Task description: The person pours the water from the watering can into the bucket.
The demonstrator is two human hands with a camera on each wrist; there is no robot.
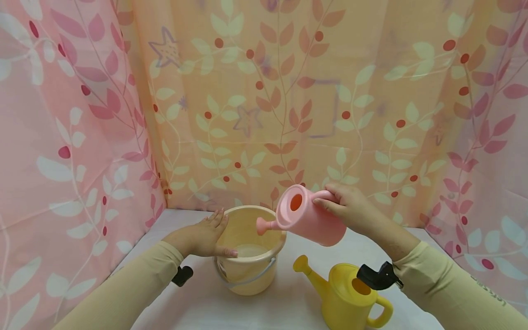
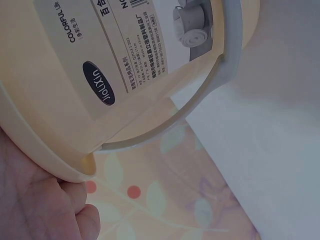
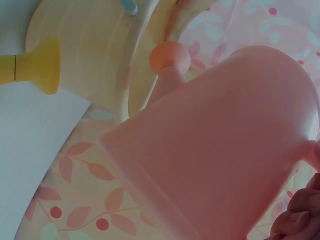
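My right hand (image 1: 350, 206) grips the handle of a pink watering can (image 1: 315, 220), held up off the table. It is tilted left, its spout end over the right part of a cream bucket (image 1: 251, 279). In the right wrist view the pink can (image 3: 215, 140) covers much of the frame. My left hand (image 1: 204, 238) rests on the bucket's left rim, fingers extended, thumb along the near rim. The bucket (image 2: 30, 45) bears a printed label in the left wrist view. A yellow watering can (image 1: 346, 298) stands on the table below my right forearm.
A white tabletop (image 1: 284, 293) lies under the bucket and yellow can. Leaf-patterned curtains (image 1: 288, 91) rise behind and at both sides. The bucket's grey handle (image 1: 251, 277) hangs down at its front. Each wrist wears a small black camera mount (image 1: 377, 277).
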